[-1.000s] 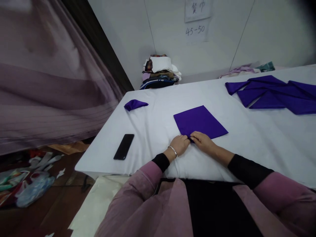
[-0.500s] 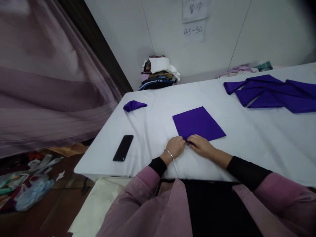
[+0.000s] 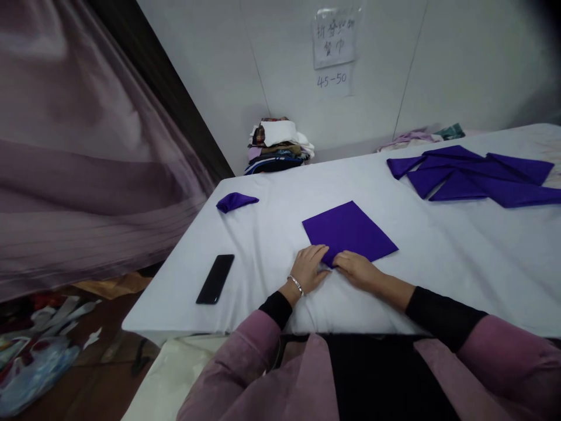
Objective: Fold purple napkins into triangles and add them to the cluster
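Note:
A purple cloth napkin point(image 3: 350, 231), folded to a flat four-sided shape, lies on the white-covered table in front of me. My left hand point(image 3: 309, 268), wearing a silver bracelet, rests at its near left edge. The fingers stretch forward over that edge, with the thumb apart from them. At the near corner, my right hand point(image 3: 357, 269) has its fingers pinched together on the cloth; part of that corner is hidden beneath them. A small folded purple napkin point(image 3: 237, 202) sits apart toward the far left.
A black phone point(image 3: 215, 279) lies on the table point(image 3: 267, 234) to the left. Several purple napkins point(image 3: 473, 175) overlap at the far right. A stack of folded clothes point(image 3: 280, 146) stands by the wall, under a handwritten sign point(image 3: 333, 44). A mauve curtain point(image 3: 87, 175) hangs at left.
My left hand has loosened from the near corner, its fingers now spread along the left edge. The right hand stays at the corner. My view has tilted upward slightly.

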### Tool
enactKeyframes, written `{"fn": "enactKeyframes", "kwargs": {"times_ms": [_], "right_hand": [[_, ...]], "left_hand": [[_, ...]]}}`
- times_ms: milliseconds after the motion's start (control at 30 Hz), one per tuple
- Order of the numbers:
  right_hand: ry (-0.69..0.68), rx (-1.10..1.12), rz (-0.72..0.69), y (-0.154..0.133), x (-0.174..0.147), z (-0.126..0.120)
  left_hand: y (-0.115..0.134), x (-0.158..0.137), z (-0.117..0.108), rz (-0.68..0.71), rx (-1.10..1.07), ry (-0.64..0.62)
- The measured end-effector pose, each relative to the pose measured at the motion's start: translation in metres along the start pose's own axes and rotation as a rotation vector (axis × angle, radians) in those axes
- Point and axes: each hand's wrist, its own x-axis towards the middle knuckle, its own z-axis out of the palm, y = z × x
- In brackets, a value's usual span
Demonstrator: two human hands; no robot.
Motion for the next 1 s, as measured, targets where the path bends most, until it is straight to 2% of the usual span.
{"fn": "enactKeyframes", "kwargs": {"times_ms": [133,300,433,567,667,800,933,1000], "right_hand": [[-0.035,0.063,0.002,-0.005,-0.014,-0.010],[-0.018,0.233,0.153,-0.009,-0.042,-0.019],[0.004,0.357,0.252,-0.012,-0.055,-0.024],[0.050,0.489,0.309,-0.013,-0.055,-0.030],[0.073,0.547,0.327,-0.009,-0.047,-0.039],[0.094,0.628,0.378,0.013,-0.022,-0.052],[0.120,0.718,0.536,0.048,0.015,-0.059],[0.113,0.688,0.636,0.066,0.032,-0.059]], "left_hand": [[0.004,0.004,0.004,0.152,-0.014,-0.086],[0.014,0.007,0.011,0.260,-0.067,-0.127],[0.024,0.007,0.013,0.283,-0.155,-0.180],[0.028,0.009,0.012,0.243,-0.206,-0.221],[0.025,0.012,0.008,0.166,-0.230,-0.244],[0.012,0.020,0.002,-0.114,-0.317,-0.225],[-0.004,0.033,0.001,-0.366,-0.420,-0.209],[-0.012,0.039,0.001,-0.451,-0.456,-0.197]]}}
